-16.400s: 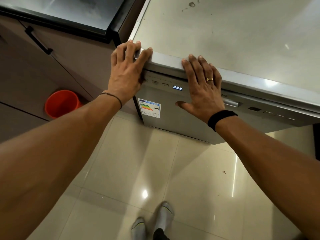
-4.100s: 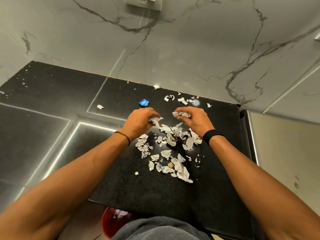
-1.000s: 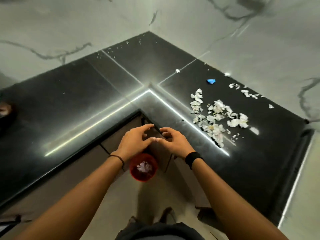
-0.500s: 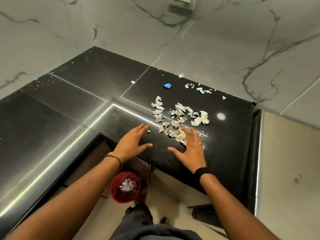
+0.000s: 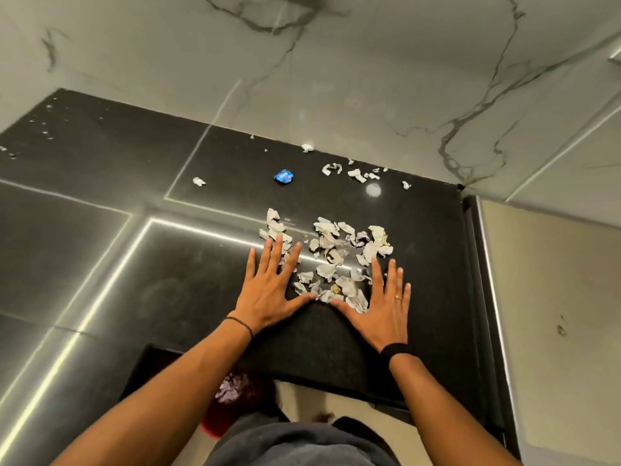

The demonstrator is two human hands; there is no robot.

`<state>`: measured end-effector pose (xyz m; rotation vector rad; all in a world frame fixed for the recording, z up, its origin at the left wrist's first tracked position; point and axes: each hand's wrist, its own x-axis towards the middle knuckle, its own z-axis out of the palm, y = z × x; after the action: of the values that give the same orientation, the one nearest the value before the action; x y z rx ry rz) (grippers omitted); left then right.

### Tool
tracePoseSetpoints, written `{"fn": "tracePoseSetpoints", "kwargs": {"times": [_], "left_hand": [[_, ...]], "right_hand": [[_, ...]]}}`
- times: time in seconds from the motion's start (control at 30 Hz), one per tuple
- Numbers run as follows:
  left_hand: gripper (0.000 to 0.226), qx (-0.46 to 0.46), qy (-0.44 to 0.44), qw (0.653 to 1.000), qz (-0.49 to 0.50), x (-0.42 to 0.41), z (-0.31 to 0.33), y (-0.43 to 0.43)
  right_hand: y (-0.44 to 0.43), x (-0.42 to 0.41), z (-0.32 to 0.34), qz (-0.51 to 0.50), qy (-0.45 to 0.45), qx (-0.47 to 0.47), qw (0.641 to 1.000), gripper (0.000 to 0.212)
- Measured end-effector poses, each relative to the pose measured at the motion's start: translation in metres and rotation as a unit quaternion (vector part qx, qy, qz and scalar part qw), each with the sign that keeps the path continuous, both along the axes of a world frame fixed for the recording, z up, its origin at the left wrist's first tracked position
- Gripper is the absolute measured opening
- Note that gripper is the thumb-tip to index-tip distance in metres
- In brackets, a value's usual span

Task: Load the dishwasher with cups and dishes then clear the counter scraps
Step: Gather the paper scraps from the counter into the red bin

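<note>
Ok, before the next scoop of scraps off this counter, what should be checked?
1. Hands free: left hand and right hand lie flat, holding nothing. Ok.
2. Hands bracket the scrap pile, thumbs at its near side. Ok.
3. Red bin stands on the floor below the counter edge, partly hidden. Ok.
4. Room in the bin: it holds scraps, depth unclear. Cannot tell.
5. Everything within this scoop: blue wrapper and stray scraps lie beyond the hands. Not ok.
</note>
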<state>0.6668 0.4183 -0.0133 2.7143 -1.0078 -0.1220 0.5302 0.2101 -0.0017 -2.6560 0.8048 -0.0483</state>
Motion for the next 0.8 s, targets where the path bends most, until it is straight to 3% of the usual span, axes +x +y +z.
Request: {"fn": "tracePoseSetpoints", "kwargs": {"times": [0.3, 0.47, 0.53, 0.67, 0.8], "left_hand": [[0.099, 0.038, 0.001, 0.996, -0.082, 0.053, 0.004, -0.040], [0.090, -0.046, -0.008, 0.995, -0.092, 0.091, 0.011, -0.026], [0.088, -0.067, -0.002, 0.997, -0.048, 0.117, 0.011, -0.014], [0.087, -0.110, -0.010, 0.985, 0.135, 0.181, 0.010, 0.017], [0.092, -0.074, 0.046, 0.962, 0.258, 0.231, 0.007, 0.044]], "right_hand": [[-0.022, 0.054, 0.007, 0.062, 0.002, 0.023, 0.998, 0.117], [-0.051, 0.065, 0.013, 0.082, -0.033, 0.041, 0.995, 0.113], [-0.070, 0.075, 0.014, 0.080, -0.026, 0.034, 0.996, 0.111], [-0.102, 0.102, 0.009, 0.060, -0.014, 0.032, 0.998, 0.107], [-0.106, 0.129, 0.000, 0.065, -0.013, 0.049, 0.997, 0.101]]}}
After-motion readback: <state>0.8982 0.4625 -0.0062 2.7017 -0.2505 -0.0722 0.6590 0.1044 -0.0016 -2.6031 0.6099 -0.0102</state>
